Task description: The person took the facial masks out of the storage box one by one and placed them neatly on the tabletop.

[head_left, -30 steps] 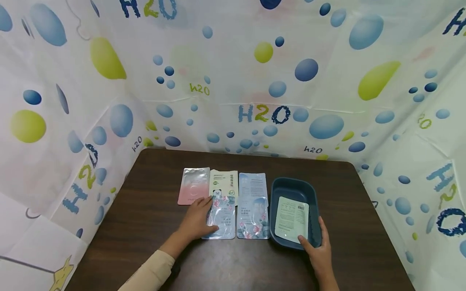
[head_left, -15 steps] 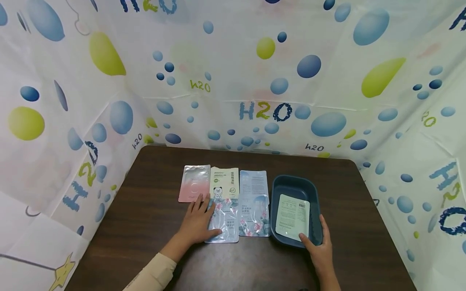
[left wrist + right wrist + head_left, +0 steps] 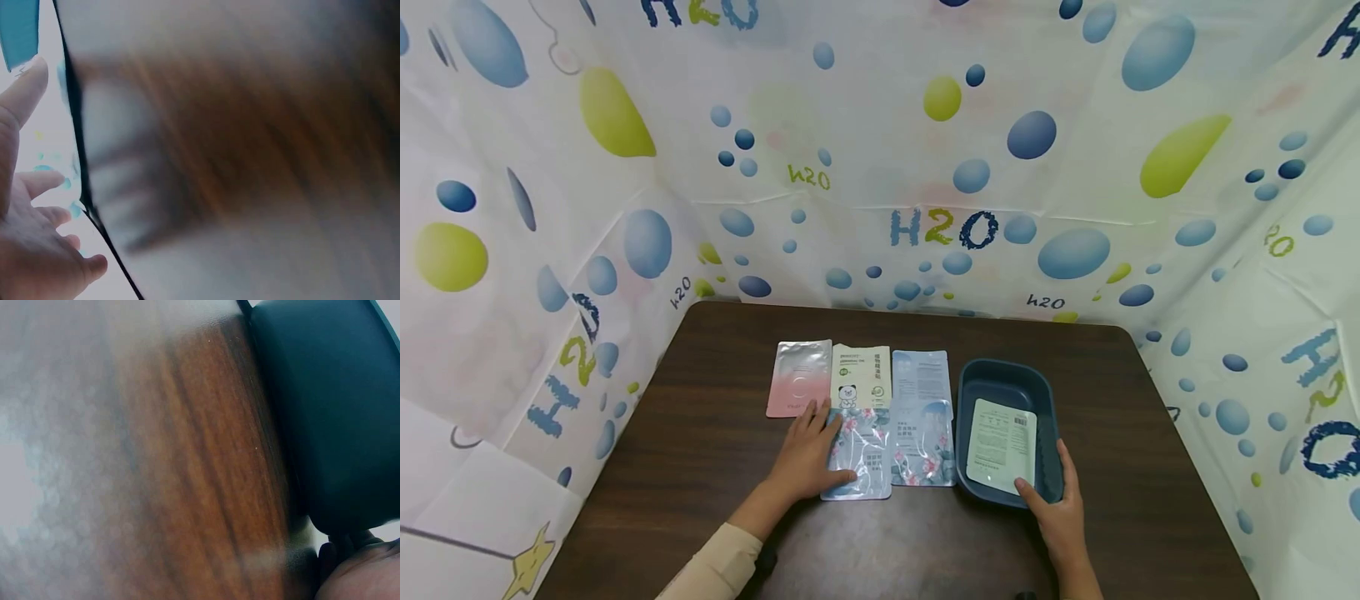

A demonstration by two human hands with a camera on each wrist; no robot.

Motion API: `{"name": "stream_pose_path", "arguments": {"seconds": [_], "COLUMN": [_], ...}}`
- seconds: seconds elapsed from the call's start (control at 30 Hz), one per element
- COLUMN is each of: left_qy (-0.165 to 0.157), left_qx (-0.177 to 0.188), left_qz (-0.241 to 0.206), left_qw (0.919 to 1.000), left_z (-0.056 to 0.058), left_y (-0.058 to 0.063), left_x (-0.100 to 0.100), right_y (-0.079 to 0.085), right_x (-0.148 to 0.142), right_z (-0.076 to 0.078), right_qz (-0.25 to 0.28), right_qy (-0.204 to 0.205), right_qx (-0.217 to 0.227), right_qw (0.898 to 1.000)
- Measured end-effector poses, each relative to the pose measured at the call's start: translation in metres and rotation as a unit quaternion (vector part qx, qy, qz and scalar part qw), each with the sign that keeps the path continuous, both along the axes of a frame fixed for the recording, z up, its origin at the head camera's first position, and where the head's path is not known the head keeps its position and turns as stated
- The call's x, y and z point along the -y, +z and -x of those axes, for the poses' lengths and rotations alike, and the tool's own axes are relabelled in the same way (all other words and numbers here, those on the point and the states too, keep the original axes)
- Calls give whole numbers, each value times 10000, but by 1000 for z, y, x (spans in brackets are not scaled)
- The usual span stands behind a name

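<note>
My left hand (image 3: 805,454) rests with fingers extended on the left edge of a blue floral sheet mask packet (image 3: 863,454) lying on the table. A second floral packet (image 3: 922,446) lies beside it to the right. Behind them are a pink-and-silver packet (image 3: 801,379), a cream packet (image 3: 861,371) with a panda and a pale blue packet (image 3: 921,372). My right hand (image 3: 1060,525) grips the near right rim of a dark blue tray (image 3: 1007,382), thumb inside. A pale green packet (image 3: 1002,446) lies in that tray. In the right wrist view, the tray's side wall (image 3: 331,425) shows.
The brown wooden table (image 3: 715,417) carries everything. White curtains (image 3: 865,125) with blue and green dots hang behind it and along both sides. A small dark object (image 3: 1025,596) shows at the bottom edge of the head view.
The left floral packet has slid slightly toward me under my left hand, so its near edge now sits lower than its neighbour's. The right hand keeps its grip on the tray.
</note>
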State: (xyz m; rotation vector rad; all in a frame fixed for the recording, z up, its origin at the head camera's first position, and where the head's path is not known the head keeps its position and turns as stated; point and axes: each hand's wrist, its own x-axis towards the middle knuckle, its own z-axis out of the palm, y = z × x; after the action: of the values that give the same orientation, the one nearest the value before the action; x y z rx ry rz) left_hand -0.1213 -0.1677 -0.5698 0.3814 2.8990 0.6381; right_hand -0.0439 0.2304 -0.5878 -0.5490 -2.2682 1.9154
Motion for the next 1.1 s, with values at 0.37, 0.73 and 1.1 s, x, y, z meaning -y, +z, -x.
{"name": "stream_pose_path", "arguments": {"seconds": [0.37,0.73,1.1], "left_qy": [403,531,161], "left_qx": [-36,418,1153], "left_qz": [-2216,-4160,-5325], "left_qw": [9743,9068,8384], "left_z": [14,35,42], "left_y": [32,60,81], "left_x": [-30,-81,-146], "right_y": [0,-2,-2], "right_x": [1,0,0], "right_z": [2,2,0], "right_qz": [-72,-25,-79], "right_qy": [16,17,-7], "right_qx": [-104,-37,-68], "right_qw": [9999,10000,9999]}}
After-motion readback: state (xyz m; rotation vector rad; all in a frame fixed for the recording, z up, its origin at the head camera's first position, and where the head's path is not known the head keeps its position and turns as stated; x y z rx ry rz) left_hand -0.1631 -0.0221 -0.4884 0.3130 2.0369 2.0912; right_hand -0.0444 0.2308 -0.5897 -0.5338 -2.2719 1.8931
